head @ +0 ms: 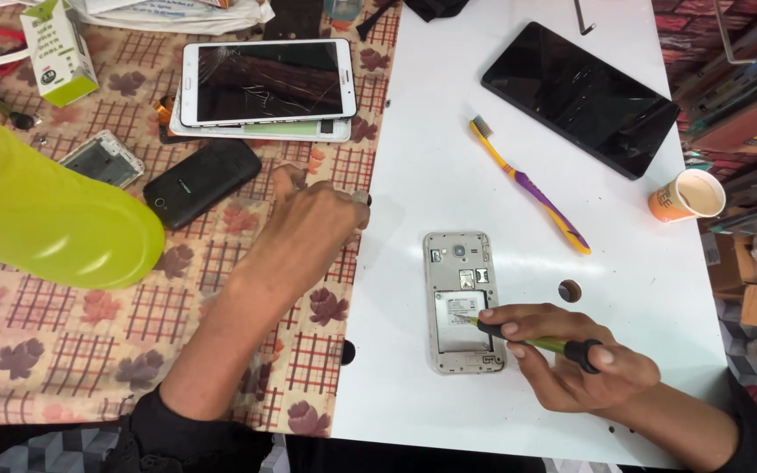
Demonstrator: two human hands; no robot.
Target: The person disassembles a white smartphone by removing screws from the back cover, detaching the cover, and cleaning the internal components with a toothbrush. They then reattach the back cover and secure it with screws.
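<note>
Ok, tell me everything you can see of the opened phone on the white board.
The opened phone lies flat, back up, on the white board, its rear cover off. The frame looks pale silver-grey, with a camera lens near the top, card slots below it and a white-labelled battery in the bay. The right hand holds a green-shafted screwdriver, whose tip rests on the battery area.

Two tablets (266, 81) (582, 96), three phones (464, 300) (202, 182) (103, 159), one toothbrush (529, 185).

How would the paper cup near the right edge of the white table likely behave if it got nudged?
The paper cup stands upright near the white table's right edge, so a nudge might send it over. It looks thin-walled and tapers to a narrow base, so it is probably light and apt to tip. Its pale inside may be liquid, which could spill.
</note>
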